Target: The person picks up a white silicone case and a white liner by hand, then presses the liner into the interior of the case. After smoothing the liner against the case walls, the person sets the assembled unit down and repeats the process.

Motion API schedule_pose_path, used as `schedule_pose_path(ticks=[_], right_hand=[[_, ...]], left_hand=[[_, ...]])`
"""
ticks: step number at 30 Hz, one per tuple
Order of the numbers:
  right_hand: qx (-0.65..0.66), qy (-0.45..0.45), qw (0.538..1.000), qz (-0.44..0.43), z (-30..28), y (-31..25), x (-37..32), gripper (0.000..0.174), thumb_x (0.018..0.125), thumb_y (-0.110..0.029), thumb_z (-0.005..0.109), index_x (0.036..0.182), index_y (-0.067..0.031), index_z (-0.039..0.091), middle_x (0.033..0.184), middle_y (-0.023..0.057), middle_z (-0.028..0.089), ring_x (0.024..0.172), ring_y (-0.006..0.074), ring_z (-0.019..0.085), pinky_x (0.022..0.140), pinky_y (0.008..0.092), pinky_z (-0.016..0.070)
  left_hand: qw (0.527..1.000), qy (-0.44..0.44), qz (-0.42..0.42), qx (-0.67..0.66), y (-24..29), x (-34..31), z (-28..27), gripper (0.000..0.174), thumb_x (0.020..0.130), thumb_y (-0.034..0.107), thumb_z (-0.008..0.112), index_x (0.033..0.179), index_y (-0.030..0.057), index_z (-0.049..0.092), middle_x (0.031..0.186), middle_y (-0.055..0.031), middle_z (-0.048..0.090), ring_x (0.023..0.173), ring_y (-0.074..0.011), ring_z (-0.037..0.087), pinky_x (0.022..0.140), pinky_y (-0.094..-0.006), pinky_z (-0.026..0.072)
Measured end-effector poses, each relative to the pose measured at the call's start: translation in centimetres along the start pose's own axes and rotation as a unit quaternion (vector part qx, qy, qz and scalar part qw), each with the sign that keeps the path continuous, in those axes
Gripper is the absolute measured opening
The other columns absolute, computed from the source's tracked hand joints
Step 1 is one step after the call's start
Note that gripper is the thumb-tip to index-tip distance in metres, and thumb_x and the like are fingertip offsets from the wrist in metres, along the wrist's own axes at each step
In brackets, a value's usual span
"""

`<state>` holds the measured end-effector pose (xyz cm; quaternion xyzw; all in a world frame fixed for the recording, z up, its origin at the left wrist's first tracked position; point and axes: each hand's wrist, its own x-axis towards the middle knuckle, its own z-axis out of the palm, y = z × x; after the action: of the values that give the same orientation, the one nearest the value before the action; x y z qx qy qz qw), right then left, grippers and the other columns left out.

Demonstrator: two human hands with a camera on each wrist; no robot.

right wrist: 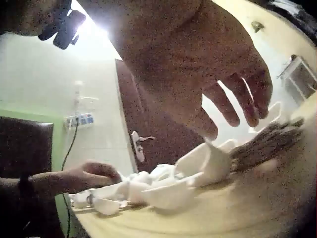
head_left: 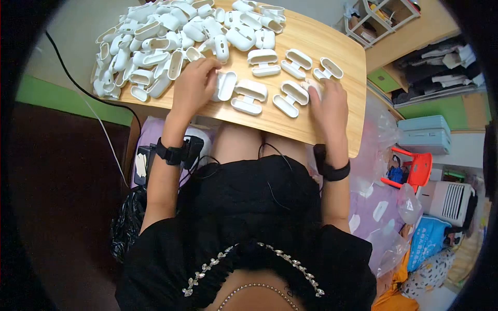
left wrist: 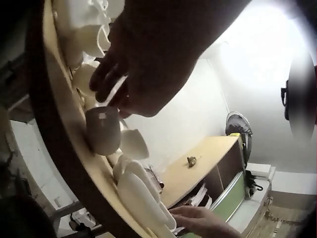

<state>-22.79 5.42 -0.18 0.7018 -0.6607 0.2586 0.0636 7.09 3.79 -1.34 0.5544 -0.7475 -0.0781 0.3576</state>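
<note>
White earbud case covers with hinged lids lie opened out in two short rows. My left hand (head_left: 194,87) is at the left end of the nearer row, fingers bent loosely beside an opened case cover (head_left: 225,86). Its fingertips in the left wrist view come down close to the covers, with a gap between fingers and thumb. My right hand (head_left: 331,106) reaches over the right end, thumb and fingers spread about a case cover (head_left: 313,88) that it partly hides. Its thumb tip is right at a cover's edge (right wrist: 213,163) in the right wrist view.
A large heap of white case covers (head_left: 155,41) fills the left of the wooden table (head_left: 342,46). More opened covers (head_left: 263,62) lie between the hands. Beyond the right table edge stand a red stool (head_left: 417,168) and a light blue case (head_left: 425,135). A black cable (head_left: 72,78) runs at left.
</note>
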Motion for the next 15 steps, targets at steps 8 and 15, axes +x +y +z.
schedule_pose_path(ticks=[8,15], right_hand=[[0.053,-0.096,0.989,-0.101,-0.5,3.0,-0.1,0.028,0.085,-0.022,0.064,0.106,-0.0029,0.062,0.1,0.0152,0.06,0.093,0.032,0.058,0.08,0.0406,0.0481],[0.047,-0.12,0.979,-0.158,-1.4,4.9,0.1,0.027,0.083,-0.019,0.065,0.105,-0.004,0.062,0.103,0.0123,0.06,0.093,0.0295,0.058,0.078,0.0396,0.0479]], left_hand=[[0.998,0.014,0.028,0.051,2.4,-2.4,1.3,0.025,0.083,0.015,0.065,0.106,0.0046,0.065,0.104,-0.0138,0.063,0.093,-0.0316,0.059,0.081,-0.0399,0.0469],[0.97,0.01,0.205,0.131,0.6,-0.9,1.2,0.031,0.073,0.008,0.066,0.104,0.0107,0.064,0.109,-0.0065,0.062,0.103,-0.0255,0.056,0.088,-0.0409,0.0435]])
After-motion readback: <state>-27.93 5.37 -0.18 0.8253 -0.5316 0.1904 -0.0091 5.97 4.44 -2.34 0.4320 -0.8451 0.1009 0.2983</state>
